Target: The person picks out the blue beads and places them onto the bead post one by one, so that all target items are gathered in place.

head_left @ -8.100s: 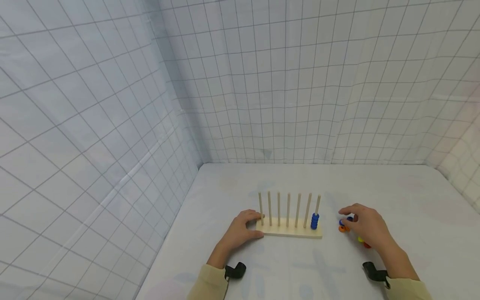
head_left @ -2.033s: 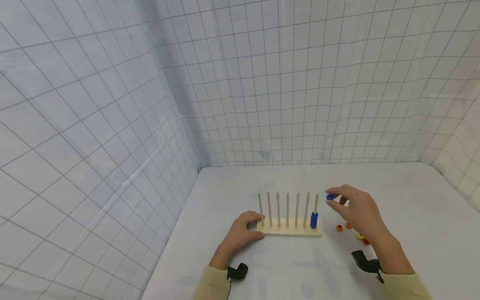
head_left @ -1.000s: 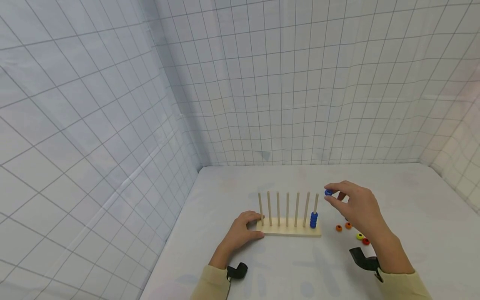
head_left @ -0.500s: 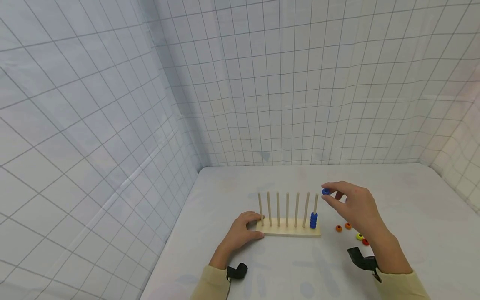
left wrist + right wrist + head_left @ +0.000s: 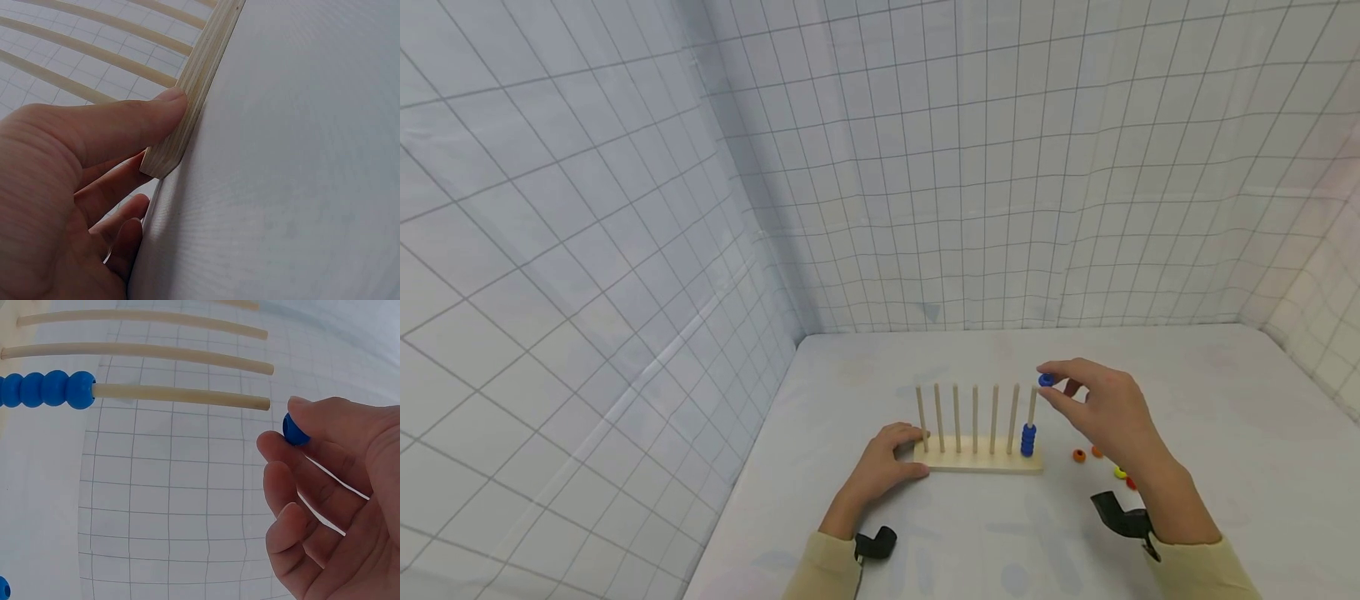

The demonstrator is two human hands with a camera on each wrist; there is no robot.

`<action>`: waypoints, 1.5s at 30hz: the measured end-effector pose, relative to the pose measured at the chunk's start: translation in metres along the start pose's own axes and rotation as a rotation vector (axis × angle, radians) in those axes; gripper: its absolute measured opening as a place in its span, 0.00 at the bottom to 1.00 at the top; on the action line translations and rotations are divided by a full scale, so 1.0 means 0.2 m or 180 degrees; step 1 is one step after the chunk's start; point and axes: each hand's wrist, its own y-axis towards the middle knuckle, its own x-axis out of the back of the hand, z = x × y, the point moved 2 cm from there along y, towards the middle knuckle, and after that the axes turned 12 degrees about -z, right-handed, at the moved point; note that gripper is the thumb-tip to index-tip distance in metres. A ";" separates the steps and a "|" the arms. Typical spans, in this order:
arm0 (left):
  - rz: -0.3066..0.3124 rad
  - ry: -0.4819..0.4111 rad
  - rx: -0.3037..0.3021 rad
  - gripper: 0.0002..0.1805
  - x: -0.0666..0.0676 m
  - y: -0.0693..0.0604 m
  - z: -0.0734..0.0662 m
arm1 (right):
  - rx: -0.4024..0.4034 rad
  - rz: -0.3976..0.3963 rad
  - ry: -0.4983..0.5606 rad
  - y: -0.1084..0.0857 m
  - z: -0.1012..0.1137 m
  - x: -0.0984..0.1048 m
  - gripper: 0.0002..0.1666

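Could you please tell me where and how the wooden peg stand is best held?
I'd take the wooden peg stand by its left end, coming from the left, as the left grip does: it is long but narrow enough to pinch front to back, and that end is farthest from the stacked blue beads.

I see the pale wooden rack (image 5: pixel 984 461) flat on the table (image 5: pixel 955 542), its seven slim pegs (image 5: pixel 975 420) upright in a row. The rightmost carries a short stack of blue beads (image 5: pixel 1027 441) at its base. Near its bare tip, I make out another blue bead (image 5: pixel 295 429), pinched between the right fingers (image 5: pixel 290 459).
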 end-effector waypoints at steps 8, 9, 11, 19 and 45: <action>0.0001 -0.0017 0.0002 0.30 0.00 0.01 0.00 | 0.0012 -0.0005 -0.0008 0.01 0.02 -0.01 0.17; -0.0001 -0.0015 0.0004 0.30 0.00 0.01 0.00 | 0.0012 -0.0001 -0.0013 0.01 0.02 -0.01 0.17; -0.0006 -0.0004 0.0004 0.30 0.00 0.01 0.00 | 0.0007 0.0012 -0.0015 0.01 0.02 -0.01 0.17; 0.0004 0.0020 0.0019 0.31 -0.01 0.00 0.00 | -0.0028 0.0046 -0.0024 0.01 0.03 -0.03 0.17; -0.0015 -0.0027 0.0002 0.31 0.00 -0.01 -0.01 | -0.0325 0.0317 0.0011 -0.02 0.03 -0.08 0.15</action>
